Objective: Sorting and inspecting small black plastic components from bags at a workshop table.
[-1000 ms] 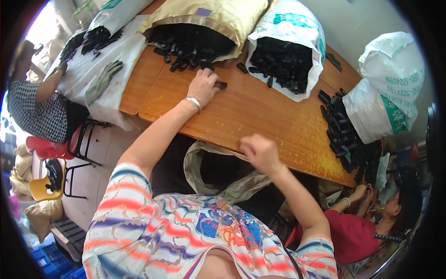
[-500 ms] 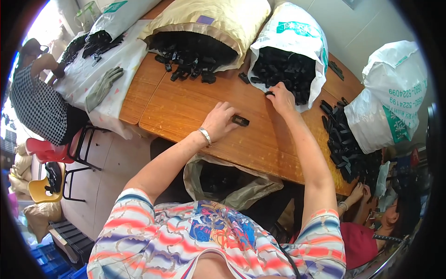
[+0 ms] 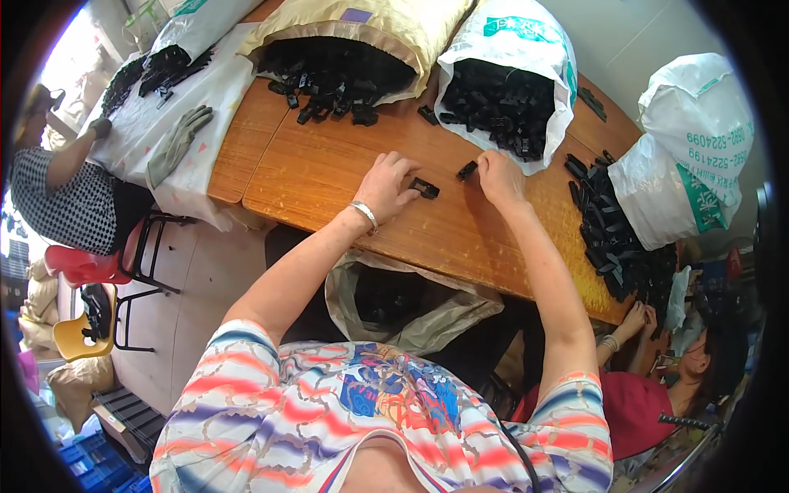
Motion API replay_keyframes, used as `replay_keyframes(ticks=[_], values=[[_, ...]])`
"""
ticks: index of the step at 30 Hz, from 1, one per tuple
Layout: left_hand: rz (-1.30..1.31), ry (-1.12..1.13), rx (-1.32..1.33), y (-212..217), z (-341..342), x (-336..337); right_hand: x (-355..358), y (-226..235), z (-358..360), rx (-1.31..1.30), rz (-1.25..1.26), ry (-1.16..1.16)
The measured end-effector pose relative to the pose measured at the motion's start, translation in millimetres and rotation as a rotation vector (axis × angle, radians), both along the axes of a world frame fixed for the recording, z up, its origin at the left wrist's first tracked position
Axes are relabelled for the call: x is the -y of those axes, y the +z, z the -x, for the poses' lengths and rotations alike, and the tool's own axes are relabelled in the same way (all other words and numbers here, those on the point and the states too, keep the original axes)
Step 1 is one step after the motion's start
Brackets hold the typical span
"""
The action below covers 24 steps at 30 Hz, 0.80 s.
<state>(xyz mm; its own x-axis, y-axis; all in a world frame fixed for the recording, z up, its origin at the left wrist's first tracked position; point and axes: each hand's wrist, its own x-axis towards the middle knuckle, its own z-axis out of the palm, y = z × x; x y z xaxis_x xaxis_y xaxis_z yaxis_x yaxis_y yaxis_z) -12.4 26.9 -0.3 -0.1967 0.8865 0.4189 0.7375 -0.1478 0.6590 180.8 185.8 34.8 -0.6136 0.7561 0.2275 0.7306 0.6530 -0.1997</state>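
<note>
Over the wooden table (image 3: 329,185), my left hand (image 3: 385,191) is closed with a small black rectangular plastic part (image 3: 424,188) at its fingertips; an opening shows in the part's face. My right hand (image 3: 500,177) pinches another small black plastic part (image 3: 467,171), just in front of a white sack's mouth. That white sack (image 3: 564,90) lies on its side, full of black parts (image 3: 501,107). To its left a cream sack (image 3: 362,20) spills similar black pieces (image 3: 329,90) onto the tabletop. The two held parts are a short distance apart.
An open sack (image 3: 411,324) hangs at the table's front edge, by my lap. Another white sack (image 3: 686,156) and a pile of black pieces (image 3: 608,238) lie right. Co-workers sit left (image 3: 62,189) and right (image 3: 649,394). A glove (image 3: 179,146) rests on the left cloth.
My right hand has drawn slightly back from the white sack's mouth, and its black part now shows more fully. The left hand has shifted little. The left co-worker leans back with an arm outstretched.
</note>
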Motion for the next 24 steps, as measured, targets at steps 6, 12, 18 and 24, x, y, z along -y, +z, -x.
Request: replay_keyframes(ticks=[6,12,18,24], values=[[0.09,-0.046,-0.047,4,-1,-1,10,1,-7,-0.082,-0.003,0.26],[0.043,-0.056,-0.03,1,1,0,56,8,12,-0.352,0.242,0.364],[0.082,-0.048,-0.034,0,0,-3,74,-5,24,-0.312,0.113,0.404],[0.032,-0.038,-0.021,0,2,-3,89,-17,30,-0.133,-0.101,0.386]])
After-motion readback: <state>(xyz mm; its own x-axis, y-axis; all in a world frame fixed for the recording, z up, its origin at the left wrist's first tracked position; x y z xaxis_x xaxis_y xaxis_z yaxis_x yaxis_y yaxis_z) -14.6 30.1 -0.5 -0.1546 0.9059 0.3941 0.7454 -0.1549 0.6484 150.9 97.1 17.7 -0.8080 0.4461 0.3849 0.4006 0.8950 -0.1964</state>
